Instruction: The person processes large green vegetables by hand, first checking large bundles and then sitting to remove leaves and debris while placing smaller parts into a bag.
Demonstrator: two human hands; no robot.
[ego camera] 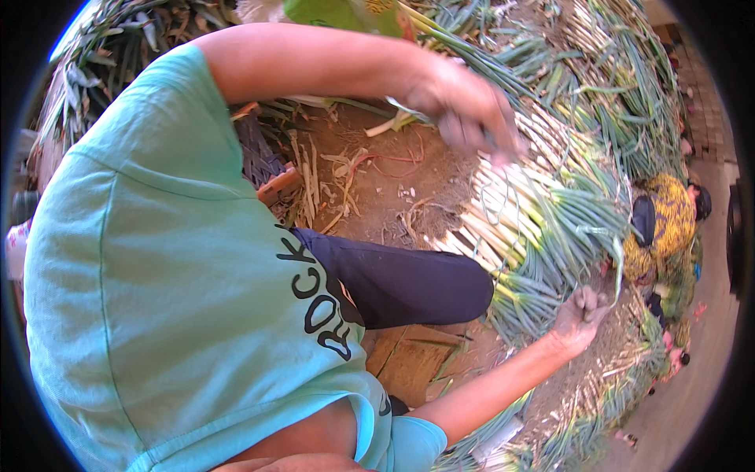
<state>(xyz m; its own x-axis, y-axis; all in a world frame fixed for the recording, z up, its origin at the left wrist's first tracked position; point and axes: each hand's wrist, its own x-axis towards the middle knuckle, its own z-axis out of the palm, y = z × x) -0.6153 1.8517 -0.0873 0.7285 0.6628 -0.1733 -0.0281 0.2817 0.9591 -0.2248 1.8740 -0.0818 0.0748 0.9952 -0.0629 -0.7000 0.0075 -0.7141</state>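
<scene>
A bundle of long green onions [531,212] lies before me, white stalks towards my knee and green leaves away. My left hand [481,121] is over the white stalk ends, fingers pointing down. Motion blur hides whether those fingers grip anything. Thin cord [485,197] loops across the stalks. By the leaf ends, my right hand [581,315] has its fingers curled on a pale green strip [618,268], which runs up to the bundle's leaves.
More green onions [625,118] lie in heaps at the upper right, with another row [590,413] at the lower right. A person in a yellow patterned top [666,215] crouches past the bundle. Bare soil [383,183], dry scraps and red string [383,158] are beside my knee.
</scene>
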